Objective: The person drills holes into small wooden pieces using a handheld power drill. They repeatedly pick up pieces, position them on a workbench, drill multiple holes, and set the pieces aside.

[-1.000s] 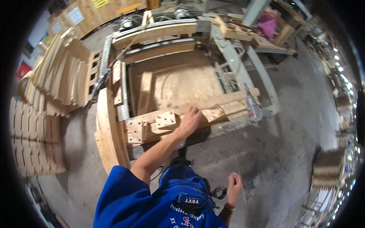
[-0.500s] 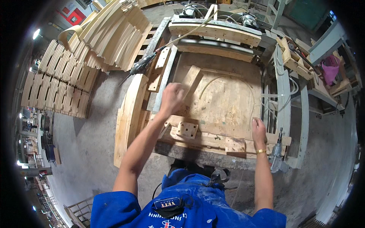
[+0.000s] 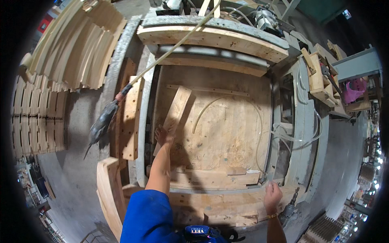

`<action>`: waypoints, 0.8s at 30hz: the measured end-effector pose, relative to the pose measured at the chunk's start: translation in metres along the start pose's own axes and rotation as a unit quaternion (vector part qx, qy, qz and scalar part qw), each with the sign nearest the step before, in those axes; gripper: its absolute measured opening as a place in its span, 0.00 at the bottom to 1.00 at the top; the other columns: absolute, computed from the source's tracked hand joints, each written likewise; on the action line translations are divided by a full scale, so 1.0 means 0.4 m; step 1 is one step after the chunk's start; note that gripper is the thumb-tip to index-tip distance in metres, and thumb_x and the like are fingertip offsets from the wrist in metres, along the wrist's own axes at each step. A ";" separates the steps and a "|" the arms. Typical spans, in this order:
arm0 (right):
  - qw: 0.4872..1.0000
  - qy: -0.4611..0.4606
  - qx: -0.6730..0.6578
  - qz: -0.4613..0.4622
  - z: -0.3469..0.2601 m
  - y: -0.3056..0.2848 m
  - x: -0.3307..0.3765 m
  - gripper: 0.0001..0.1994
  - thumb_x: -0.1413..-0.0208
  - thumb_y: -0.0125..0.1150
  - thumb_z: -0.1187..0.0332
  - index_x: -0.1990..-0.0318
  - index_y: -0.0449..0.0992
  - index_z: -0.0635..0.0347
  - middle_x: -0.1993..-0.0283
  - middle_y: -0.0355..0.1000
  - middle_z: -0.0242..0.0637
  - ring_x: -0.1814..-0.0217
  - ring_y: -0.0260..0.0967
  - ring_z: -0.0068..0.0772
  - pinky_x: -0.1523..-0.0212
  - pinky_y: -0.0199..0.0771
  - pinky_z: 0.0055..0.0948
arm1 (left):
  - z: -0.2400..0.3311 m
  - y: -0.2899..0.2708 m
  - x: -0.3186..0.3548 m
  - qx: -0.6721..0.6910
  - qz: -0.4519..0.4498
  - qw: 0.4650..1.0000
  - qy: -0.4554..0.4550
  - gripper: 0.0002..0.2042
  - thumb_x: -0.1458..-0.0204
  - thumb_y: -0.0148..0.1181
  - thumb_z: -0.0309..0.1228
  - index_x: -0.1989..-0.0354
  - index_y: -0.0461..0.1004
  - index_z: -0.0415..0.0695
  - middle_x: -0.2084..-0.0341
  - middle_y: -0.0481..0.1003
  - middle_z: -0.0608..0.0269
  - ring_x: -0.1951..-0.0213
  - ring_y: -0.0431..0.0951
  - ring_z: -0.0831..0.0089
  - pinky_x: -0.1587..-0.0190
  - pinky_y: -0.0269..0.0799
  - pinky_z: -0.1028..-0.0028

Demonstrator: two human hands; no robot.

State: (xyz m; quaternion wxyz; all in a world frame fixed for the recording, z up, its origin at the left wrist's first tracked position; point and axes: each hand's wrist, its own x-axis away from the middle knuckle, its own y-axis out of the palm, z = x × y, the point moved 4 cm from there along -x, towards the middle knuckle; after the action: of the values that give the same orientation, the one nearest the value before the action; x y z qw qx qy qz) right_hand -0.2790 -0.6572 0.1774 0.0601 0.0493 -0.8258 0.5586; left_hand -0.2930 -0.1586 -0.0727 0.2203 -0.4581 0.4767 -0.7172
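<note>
My left hand (image 3: 164, 136) reaches into the wooden frame, its fingers curled over the left edge of a pale wooden board (image 3: 179, 105). That board slants across the left part of the plywood panel (image 3: 227, 137), casting a shadow to its right. At the front right corner my right hand (image 3: 272, 197) is closed like a fist; what it holds, if anything, is hidden. A thin curved tube (image 3: 259, 139) loops over the panel and ends close to that hand. Just right of it, a power drill (image 3: 290, 208) points its bit upward.
A hanging air tool (image 3: 104, 119) on a hose is at the left, beside a drilled wooden rail (image 3: 132, 121). Stacked curved wood pieces (image 3: 77, 44) and slatted pieces (image 3: 38, 117) stand far left. At right, clear hoses (image 3: 306, 137) loop by the metal frame (image 3: 300, 158) and a wooden toolbox (image 3: 324, 83).
The view has moved closer over the frame. My left hand is now farther down along the board's left edge. My right hand has come back toward the front right corner, still closed.
</note>
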 end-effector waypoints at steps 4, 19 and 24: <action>0.999 0.001 -0.043 0.020 0.027 0.023 0.008 0.10 0.46 0.48 0.68 0.67 0.73 0.66 0.82 0.67 0.37 0.79 0.66 0.28 0.74 0.67 0.27 | 0.060 0.059 -0.053 -0.014 -0.052 0.998 -0.018 0.56 0.68 0.70 0.48 0.34 0.37 0.43 0.37 0.47 0.47 0.36 0.47 0.52 0.39 0.43 0.47; 1.000 -0.021 -0.011 -0.007 -0.083 -0.059 0.000 0.19 0.47 0.52 0.57 0.51 0.68 0.58 0.68 0.75 0.40 0.63 0.72 0.44 0.64 0.69 0.40 | 0.359 -0.427 0.287 0.594 -0.325 0.729 0.102 0.18 0.61 0.62 0.38 0.65 0.76 0.36 0.70 0.75 0.55 0.68 0.75 0.65 0.64 0.72 0.68; 0.897 -0.069 -0.429 0.077 -0.012 -0.130 -0.041 0.28 0.47 0.55 0.53 0.43 0.61 0.59 0.54 0.70 0.42 0.53 0.68 0.36 0.57 0.68 0.31 | 0.463 -0.692 0.750 0.567 -0.332 0.687 0.311 0.21 0.56 0.57 0.36 0.54 0.68 0.36 0.67 0.74 0.57 0.66 0.75 0.70 0.63 0.72 0.71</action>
State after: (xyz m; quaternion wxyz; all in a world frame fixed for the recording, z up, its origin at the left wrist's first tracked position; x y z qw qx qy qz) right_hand -0.2548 -0.6719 0.2244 -0.0248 -0.0062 -0.9886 0.1483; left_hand -0.2440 -0.3495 0.3296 0.0250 -0.1252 -0.1627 -0.9784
